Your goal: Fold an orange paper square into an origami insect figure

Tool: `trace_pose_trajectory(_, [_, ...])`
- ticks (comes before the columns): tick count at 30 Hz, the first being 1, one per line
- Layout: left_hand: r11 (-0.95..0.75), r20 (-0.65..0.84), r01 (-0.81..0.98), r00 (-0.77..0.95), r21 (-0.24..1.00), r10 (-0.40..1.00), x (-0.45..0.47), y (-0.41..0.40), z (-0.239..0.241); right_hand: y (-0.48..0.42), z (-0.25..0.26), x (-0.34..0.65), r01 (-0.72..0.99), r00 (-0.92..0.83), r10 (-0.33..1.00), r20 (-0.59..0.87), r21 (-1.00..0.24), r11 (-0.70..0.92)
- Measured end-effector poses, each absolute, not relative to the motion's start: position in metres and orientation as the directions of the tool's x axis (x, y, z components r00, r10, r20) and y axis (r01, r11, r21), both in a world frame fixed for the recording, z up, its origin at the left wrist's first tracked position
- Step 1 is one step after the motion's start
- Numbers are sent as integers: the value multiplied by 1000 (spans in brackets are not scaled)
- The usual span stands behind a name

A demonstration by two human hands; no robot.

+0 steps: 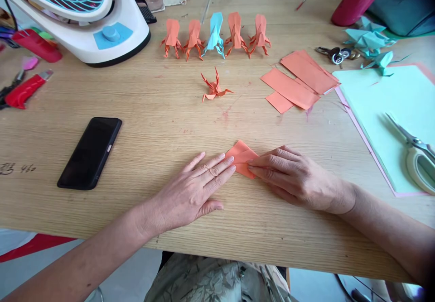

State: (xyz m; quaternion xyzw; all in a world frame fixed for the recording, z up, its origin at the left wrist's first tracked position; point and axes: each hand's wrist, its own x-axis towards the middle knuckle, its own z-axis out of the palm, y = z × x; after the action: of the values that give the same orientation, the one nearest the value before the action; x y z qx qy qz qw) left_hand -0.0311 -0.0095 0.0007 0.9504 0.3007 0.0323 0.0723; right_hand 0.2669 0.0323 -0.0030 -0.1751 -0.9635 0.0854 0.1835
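A small folded piece of orange paper lies on the wooden table between my hands, with creases across it. My left hand rests flat, fingers stretched out, its fingertips on the paper's left side. My right hand has its fingers pressed together on the paper's right corner, pinching it; the thumb is mostly hidden. Beyond the paper sits a small orange origami figure with pointed limbs. Several loose orange paper pieces lie in a stack to the upper right.
A row of standing origami figures, one of them blue, is at the back. A black phone lies left, below a white fan. Scissors and a tape roll rest on pale green sheets. A red cutter lies far left.
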Motion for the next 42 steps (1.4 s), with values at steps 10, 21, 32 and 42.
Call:
trace_pose_trajectory(10, [-786,-13,607,792,115,610,-29,-11,2,35,9,256,344,-893,369,257,-141,928])
trace_pose_trajectory(21, [-756,-57,643,765,122,641,-28,-14,2,24,7,262,339,-920,339,195,-35,940])
trace_pose_trajectory(32, [-749,-60,649,760,133,648,-27,-16,3,20,5,275,306,-904,342,256,-170,937])
trace_pose_trajectory(42, [-735,-52,660,748,153,661,-29,-16,-1,19,1,278,312,-876,397,274,-304,900])
